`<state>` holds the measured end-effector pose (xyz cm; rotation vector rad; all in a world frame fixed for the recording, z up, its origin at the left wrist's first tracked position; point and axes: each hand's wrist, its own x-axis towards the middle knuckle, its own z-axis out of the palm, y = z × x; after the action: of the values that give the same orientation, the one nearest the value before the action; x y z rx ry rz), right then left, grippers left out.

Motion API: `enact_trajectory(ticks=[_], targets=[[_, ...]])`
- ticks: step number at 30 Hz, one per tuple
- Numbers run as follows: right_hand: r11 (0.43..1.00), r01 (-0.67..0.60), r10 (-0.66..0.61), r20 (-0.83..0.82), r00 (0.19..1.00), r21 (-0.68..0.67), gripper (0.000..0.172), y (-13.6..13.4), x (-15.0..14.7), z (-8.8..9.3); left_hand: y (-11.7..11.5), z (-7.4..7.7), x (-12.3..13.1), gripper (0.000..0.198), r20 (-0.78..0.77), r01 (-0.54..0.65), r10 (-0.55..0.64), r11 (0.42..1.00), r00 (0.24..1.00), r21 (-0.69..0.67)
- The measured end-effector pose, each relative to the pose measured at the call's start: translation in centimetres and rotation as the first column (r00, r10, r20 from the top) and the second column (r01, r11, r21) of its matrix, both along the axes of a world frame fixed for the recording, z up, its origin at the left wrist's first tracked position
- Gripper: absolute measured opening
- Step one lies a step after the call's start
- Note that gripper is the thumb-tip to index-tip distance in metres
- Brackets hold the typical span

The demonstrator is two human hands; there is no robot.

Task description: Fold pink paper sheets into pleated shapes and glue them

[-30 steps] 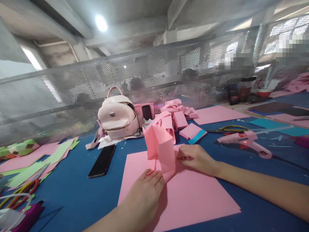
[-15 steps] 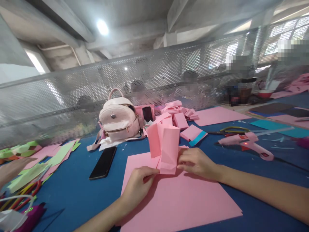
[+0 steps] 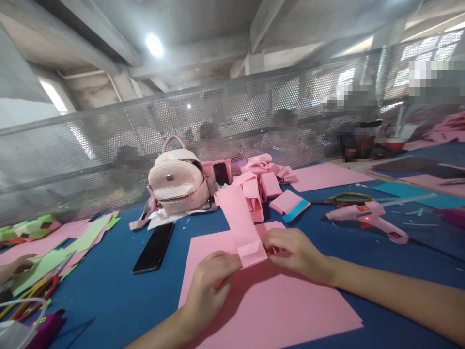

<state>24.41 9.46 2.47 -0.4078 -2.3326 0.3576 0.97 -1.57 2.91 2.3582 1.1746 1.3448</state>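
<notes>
Between my hands a folded strip of pink paper (image 3: pixel 238 211) stands tilted, leaning away to the left, with a creased flap at its near end. My left hand (image 3: pixel 214 278) pinches the near left corner of that strip between thumb and forefinger. Its near right edge is gripped by my right hand (image 3: pixel 290 247), whose fingers are curled and partly hidden. Both hands are over a large sheet of pink paper (image 3: pixel 290 300) lying on the blue table (image 3: pixel 105 286).
Behind are a light pink backpack (image 3: pixel 178 177), a pile of folded pink pieces (image 3: pixel 271 184) and a black phone (image 3: pixel 154 247). A pink glue gun (image 3: pixel 366 215) with a lit red light lies right, near scissors (image 3: pixel 348 198). Another person's hand (image 3: pixel 14 269) is at far left.
The pink strip has tipped from nearly upright to leaning left and away, its near flap lifting slightly. Both hands stay at its near end. The other person's hand at left has drawn back.
</notes>
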Motion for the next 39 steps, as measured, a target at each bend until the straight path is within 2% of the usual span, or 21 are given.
enact_trajectory(ticks=[3,5,8,11,13,17,21,26,30,32,35,39], targets=[[0.998,-0.006,0.002,-0.063,0.998,-0.067,0.011,-0.2,0.1,-0.1,0.1,0.2,0.0,0.032,-0.082,0.019,-0.007,0.988,0.997,0.15],[0.997,-0.043,0.036,-0.117,0.992,-0.057,0.016,-0.3,0.1,-0.2,0.2,0.1,-0.1,0.03,-0.117,0.029,-0.004,0.977,0.993,0.209],[0.985,-0.098,0.113,-0.105,0.988,0.14,0.029,-0.5,0.1,0.0,0.3,-0.2,-0.3,0.031,-0.161,0.041,-0.004,0.973,0.987,0.227],[0.937,-0.065,0.077,-0.02,0.997,0.344,0.024,-0.7,0.2,0.3,0.2,-0.3,-0.2,0.031,-0.182,0.028,0.015,0.973,0.983,0.229],[0.925,-0.051,0.068,-0.031,0.997,0.375,0.019,-0.8,0.2,0.5,0.1,-0.3,0.0,0.031,-0.173,0.017,0.019,0.979,0.985,0.205],[0.944,-0.084,0.123,-0.106,0.987,0.318,0.015,-0.7,0.3,0.7,-0.1,-0.2,0.0,0.032,-0.106,0.033,-0.029,0.999,0.994,0.03],[0.974,-0.069,0.105,-0.156,0.982,0.217,0.015,-0.3,0.4,0.8,-0.2,-0.3,-0.7,0.039,-0.036,0.093,-0.097,0.99,0.995,-0.111],[0.993,-0.064,0.086,-0.245,0.966,0.094,0.015,0.2,0.5,0.6,-0.1,0.1,-0.9,0.057,-0.082,0.12,-0.135,0.978,0.987,-0.174],[0.997,-0.078,0.074,-0.276,0.958,-0.003,0.014,0.3,0.5,0.4,0.1,0.3,-0.5,0.06,-0.124,0.153,-0.189,0.955,0.974,-0.255],[0.995,-0.088,0.073,-0.27,0.96,-0.043,0.015,0.3,0.4,0.3,0.2,0.0,-0.5,0.065,-0.163,0.171,-0.212,0.956,0.964,-0.237],[0.993,-0.094,0.073,-0.266,0.961,-0.068,0.015,0.1,0.3,0.2,0.1,-0.6,-0.9,0.076,-0.231,0.194,-0.222,0.971,0.947,-0.137],[0.992,-0.069,0.047,-0.199,0.979,-0.105,0.018,0.1,0.3,0.3,0.3,-1.1,-1.4,0.063,-0.23,0.191,-0.193,0.981,0.954,-0.032]])
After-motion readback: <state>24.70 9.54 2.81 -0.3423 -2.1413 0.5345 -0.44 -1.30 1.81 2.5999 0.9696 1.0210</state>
